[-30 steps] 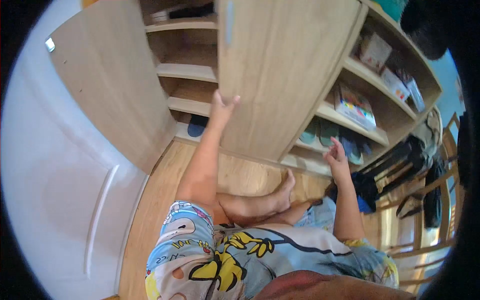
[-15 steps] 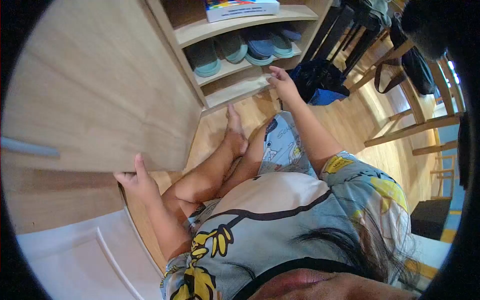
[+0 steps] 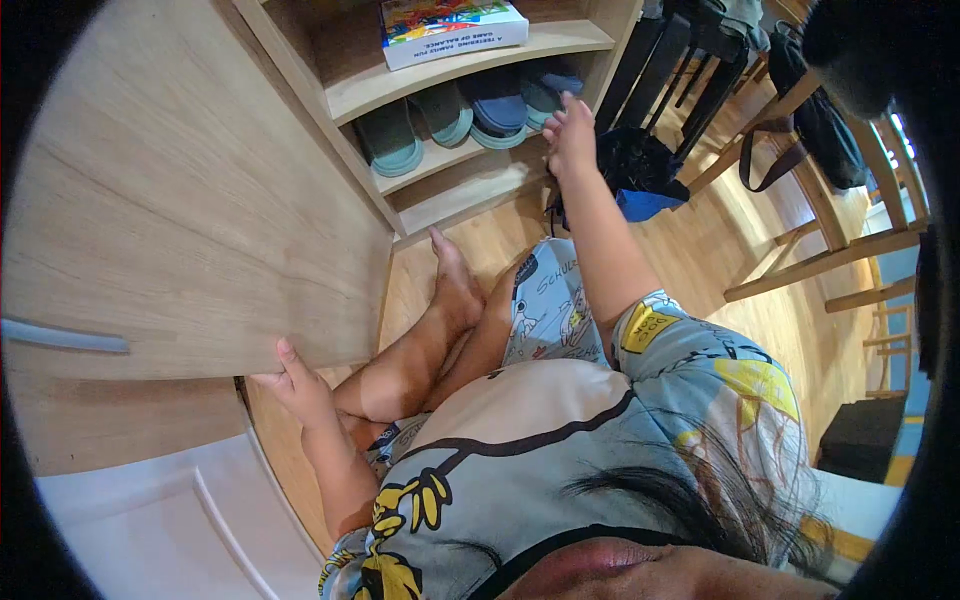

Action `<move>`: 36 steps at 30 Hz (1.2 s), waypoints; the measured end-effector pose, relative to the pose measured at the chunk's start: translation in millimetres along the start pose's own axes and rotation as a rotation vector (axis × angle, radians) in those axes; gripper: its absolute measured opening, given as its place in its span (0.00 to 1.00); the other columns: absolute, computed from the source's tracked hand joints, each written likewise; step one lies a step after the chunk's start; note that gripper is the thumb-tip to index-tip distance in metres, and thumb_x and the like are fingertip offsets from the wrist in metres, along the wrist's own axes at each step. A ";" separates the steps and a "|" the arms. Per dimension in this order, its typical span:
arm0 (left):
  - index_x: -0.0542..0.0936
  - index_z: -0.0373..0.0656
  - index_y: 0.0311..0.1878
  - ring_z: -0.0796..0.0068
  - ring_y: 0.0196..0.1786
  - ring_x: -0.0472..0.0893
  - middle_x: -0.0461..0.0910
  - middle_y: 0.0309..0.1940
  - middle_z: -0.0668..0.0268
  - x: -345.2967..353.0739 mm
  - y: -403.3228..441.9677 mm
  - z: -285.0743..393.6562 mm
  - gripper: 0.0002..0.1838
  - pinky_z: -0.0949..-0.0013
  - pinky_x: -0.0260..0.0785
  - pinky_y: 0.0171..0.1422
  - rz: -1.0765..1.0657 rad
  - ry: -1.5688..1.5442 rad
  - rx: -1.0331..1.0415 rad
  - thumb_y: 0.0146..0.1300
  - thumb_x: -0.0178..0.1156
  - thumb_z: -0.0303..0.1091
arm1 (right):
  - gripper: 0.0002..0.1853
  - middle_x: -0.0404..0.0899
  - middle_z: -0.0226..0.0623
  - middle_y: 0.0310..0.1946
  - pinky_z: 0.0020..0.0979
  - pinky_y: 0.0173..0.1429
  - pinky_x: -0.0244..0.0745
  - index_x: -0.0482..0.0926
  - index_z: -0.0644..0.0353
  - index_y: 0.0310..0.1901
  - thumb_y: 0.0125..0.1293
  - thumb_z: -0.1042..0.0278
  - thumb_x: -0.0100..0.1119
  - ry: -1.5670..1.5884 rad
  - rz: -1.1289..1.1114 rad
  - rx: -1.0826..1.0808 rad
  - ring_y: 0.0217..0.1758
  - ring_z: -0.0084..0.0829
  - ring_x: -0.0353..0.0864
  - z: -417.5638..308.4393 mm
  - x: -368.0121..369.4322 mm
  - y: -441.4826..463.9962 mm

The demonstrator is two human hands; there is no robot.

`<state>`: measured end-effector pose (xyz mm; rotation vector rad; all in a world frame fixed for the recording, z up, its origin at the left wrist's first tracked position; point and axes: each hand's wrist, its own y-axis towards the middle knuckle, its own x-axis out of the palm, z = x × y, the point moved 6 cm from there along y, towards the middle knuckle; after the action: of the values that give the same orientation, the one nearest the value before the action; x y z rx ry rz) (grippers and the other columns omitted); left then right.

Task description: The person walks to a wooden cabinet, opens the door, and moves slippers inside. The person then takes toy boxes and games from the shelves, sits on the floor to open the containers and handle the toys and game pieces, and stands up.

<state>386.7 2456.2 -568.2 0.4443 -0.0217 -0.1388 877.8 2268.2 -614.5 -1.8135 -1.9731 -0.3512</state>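
Observation:
My left hand (image 3: 300,388) grips the lower edge of the wooden cabinet door (image 3: 210,210), thumb on its face and the other fingers hidden behind. The door stands swung out, with a grey handle (image 3: 65,335). My right hand (image 3: 572,142) is stretched toward the shelf's right side, fingers partly extended, with nothing visible in it. It is in front of the rightmost slippers: a teal one (image 3: 538,100) below a blue one (image 3: 552,74). Also on that shelf are a blue slipper (image 3: 496,108) and green slippers (image 3: 390,140), (image 3: 443,112) further left.
A game box (image 3: 455,40) lies on the shelf above. Right of the cabinet are a dark bag (image 3: 640,160) on the floor and dark upright legs. Wooden chairs (image 3: 825,260) stand further right. My bare foot (image 3: 455,265) is close to the cabinet base.
My right hand has risen from near the bottom shelf to the slipper shelf's right end. My left hand stays on the door edge. The view has shifted slightly.

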 end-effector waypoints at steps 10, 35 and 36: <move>0.53 0.33 0.67 0.64 0.63 0.65 0.63 0.63 0.52 4.8 -1.9 5.4 0.31 0.64 0.56 0.67 -0.037 0.007 -0.025 0.69 0.54 0.38 | 0.26 0.65 0.56 0.60 0.57 0.66 0.58 0.66 0.52 0.59 0.64 0.46 0.44 0.164 -0.393 0.643 0.64 0.54 0.65 -7.4 35.0 18.0; 0.71 0.41 0.50 0.58 0.53 0.73 0.73 0.49 0.52 33.1 -109.1 27.1 0.17 0.57 0.63 0.59 -0.600 0.149 0.645 0.57 0.58 0.27 | 0.17 0.80 0.42 0.45 0.46 0.68 0.60 0.79 0.64 0.44 0.63 0.60 0.51 0.186 -0.655 0.452 0.58 0.44 0.72 -15.9 -72.7 -162.1; 0.73 0.40 0.49 0.61 0.51 0.75 0.75 0.47 0.54 45.4 -115.8 20.7 0.14 0.58 0.64 0.57 -0.735 0.127 0.522 0.60 0.58 0.32 | 0.17 0.80 0.42 0.46 0.45 0.67 0.60 0.80 0.64 0.43 0.62 0.59 0.51 0.134 -0.685 0.498 0.57 0.43 0.72 -18.1 -80.1 -192.3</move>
<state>415.6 2337.6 -599.8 0.9692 0.2380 -0.8402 694.0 2168.3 -616.7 -0.7683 -2.2739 -0.1496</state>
